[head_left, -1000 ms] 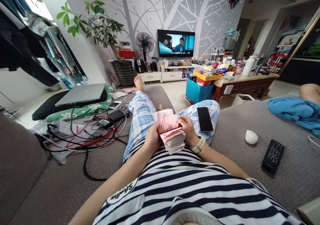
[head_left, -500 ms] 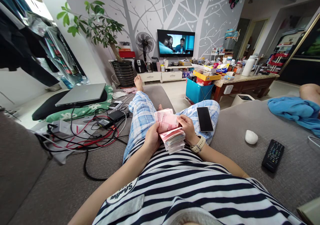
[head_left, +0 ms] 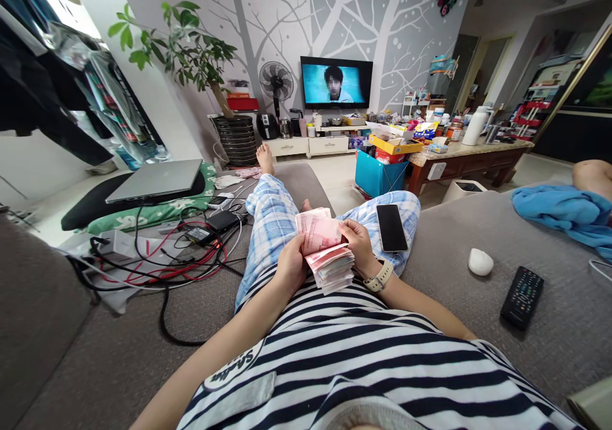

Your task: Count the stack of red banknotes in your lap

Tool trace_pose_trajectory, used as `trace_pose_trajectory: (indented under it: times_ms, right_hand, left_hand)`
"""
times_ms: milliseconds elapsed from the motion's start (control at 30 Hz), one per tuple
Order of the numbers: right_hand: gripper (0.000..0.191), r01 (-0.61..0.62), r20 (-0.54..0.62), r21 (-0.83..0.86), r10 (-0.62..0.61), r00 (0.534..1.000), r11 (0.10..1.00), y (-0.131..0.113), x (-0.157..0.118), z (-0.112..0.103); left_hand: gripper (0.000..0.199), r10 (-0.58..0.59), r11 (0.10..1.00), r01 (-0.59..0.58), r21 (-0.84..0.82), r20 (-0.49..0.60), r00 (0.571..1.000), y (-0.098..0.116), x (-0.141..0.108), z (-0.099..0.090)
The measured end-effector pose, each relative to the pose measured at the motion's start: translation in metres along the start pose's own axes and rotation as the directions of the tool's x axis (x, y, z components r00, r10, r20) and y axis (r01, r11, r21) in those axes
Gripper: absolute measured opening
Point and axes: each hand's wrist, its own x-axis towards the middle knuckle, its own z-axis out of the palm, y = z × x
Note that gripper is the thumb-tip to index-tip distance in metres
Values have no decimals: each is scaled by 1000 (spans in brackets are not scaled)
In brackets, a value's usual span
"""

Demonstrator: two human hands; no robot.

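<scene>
A bundle of pink and pale banknotes [head_left: 332, 267] is held over my lap, its upper notes [head_left: 319, 229] standing up and the rest folded toward my body. My left hand [head_left: 292, 263] is closed on the bundle's left side, with the thumb on the front. On the other side, my right hand [head_left: 358, 245] grips the notes between thumb and fingers. A watch with a beige strap [head_left: 380, 276] is on my right wrist. The black phone [head_left: 391, 227] rests on my right thigh, beside that hand.
Tangled cables [head_left: 191, 261] and a closed laptop [head_left: 155, 180] lie at the left. To the right on the sofa are a white mouse [head_left: 480, 262], a remote [head_left: 522, 297] and blue cloth [head_left: 564, 216], with part of another person's leg. A cluttered table [head_left: 478, 153] stands beyond.
The picture on the television has changed. My hands and the banknotes show almost no movement.
</scene>
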Motion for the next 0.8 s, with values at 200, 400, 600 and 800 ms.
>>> trace_pose_trajectory:
  times_ms: [200, 400, 600, 800]
  right_hand:
    - [41, 4, -1, 5, -4, 1000, 1000, 0, 0, 0]
    - [40, 6, 0, 4, -6, 1000, 1000, 0, 0, -1]
    - [39, 15, -6, -1, -15, 1000, 1000, -1, -1, 0]
    - [40, 16, -5, 1, -16, 1000, 1000, 0, -1, 0]
  left_hand:
    - [21, -31, 1000, 31, -1, 31, 999, 1, 0, -1]
    - [20, -47, 999, 47, -13, 20, 999, 1, 0, -1]
    - [17, -58, 998, 58, -9, 18, 998, 2, -1, 0]
    - [16, -50, 999, 49, 14, 39, 998, 2, -2, -1]
